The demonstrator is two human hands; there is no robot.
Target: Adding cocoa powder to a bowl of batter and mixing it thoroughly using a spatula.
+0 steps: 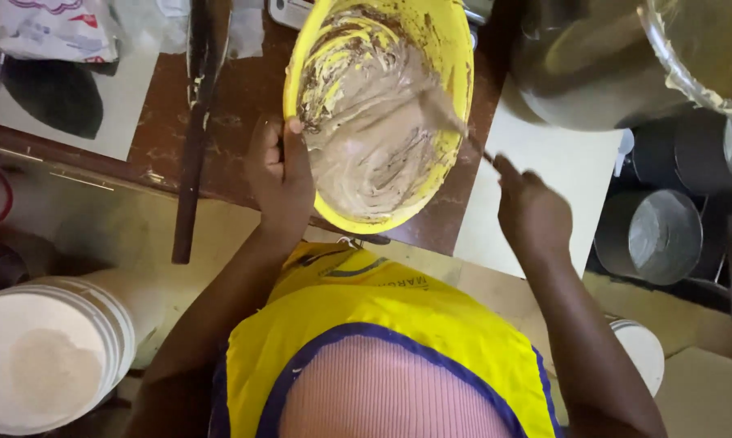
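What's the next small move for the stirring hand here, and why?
Probably sweep the utensil along the bowl's upper wall: dark unmixed streaks cling there while the batter below looks even. The left hand grips the rim; the right hand holds the blurred handle.

At lower left we see a white bucket point(49, 357) holding pale powder; a dark rod point(192, 138) lies across the brown table point(244, 105); metal tins point(648, 235) stand right, beneath a large steel bowl point(585, 73).
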